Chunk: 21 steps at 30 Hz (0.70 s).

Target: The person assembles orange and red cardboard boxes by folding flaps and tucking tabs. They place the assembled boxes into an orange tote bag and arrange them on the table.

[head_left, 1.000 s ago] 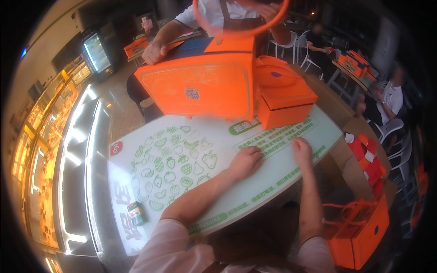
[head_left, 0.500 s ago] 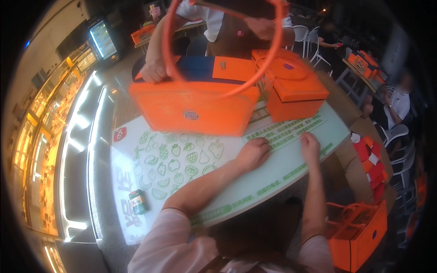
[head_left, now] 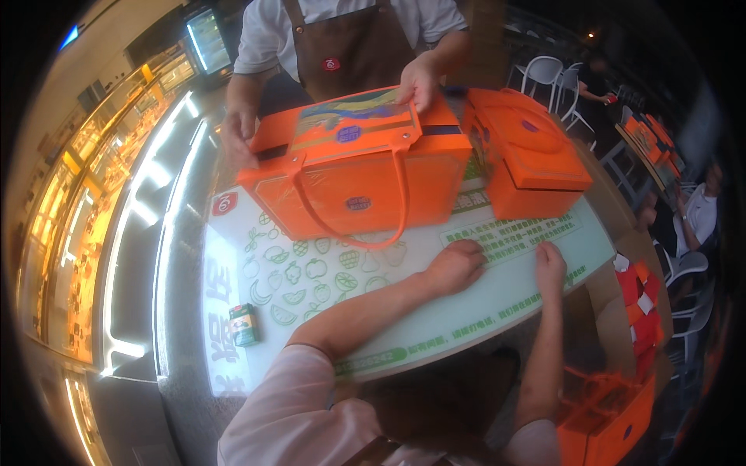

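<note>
My left hand [head_left: 457, 266] rests on the white printed tabletop [head_left: 420, 322], fingers curled in and nothing showing in them. Beside it, to the right, my right hand [head_left: 551, 262] is closed in a loose fist near the table's right part. Beyond them stands a large orange gift box [head_left: 373, 198] with a picture panel on its top and a looped handle hanging down its front. The hands of a person across the table are on it, one at its left end, the other on its top. To its right sits a second orange box [head_left: 536, 167], apart from my hands.
A small green carton [head_left: 243, 325] lies at the table's left end. Another orange box with handles [head_left: 610, 419] stands low at the right, below red packets [head_left: 641, 299]. Lit display cases [head_left: 93, 210] run along the left, and white chairs [head_left: 542, 71] stand behind.
The co-worker has brought the big box's handle down to its front and laid the picture panel over the top. My view has shifted slightly; my hands stay in place on the table.
</note>
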{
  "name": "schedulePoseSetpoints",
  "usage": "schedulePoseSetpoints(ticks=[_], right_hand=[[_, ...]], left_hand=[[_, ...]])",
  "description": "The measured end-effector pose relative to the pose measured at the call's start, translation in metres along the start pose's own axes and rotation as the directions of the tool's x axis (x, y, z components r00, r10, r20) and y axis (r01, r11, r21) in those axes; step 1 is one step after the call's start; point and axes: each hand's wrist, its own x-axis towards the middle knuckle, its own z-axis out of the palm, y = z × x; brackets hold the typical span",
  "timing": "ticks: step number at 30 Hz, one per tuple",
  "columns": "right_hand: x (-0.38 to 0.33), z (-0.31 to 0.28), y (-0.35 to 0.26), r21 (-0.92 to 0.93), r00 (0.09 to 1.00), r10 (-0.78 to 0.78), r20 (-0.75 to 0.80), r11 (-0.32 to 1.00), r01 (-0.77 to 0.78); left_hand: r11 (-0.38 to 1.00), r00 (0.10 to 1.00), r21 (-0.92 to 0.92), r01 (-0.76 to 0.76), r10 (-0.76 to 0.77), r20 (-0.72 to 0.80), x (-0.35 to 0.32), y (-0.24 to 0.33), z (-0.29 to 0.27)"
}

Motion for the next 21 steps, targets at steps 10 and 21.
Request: schedulePoseSetpoints(ticks=[10,21], right_hand=[[0.0,-0.001,0.009,-0.016,0.998,0.039,0.04,0.999,-0.039],[0.001,0.003,0.012,0.05,0.999,-0.022,-0.024,0.998,0.023]], left_hand=[[1.0,0.998,0.009,-0.017,0.017,-0.062,-0.002,0.003,0.003],[0.997,0.992,-0.014,-0.073,0.071,-0.101,0.001,0.0,0.008]])
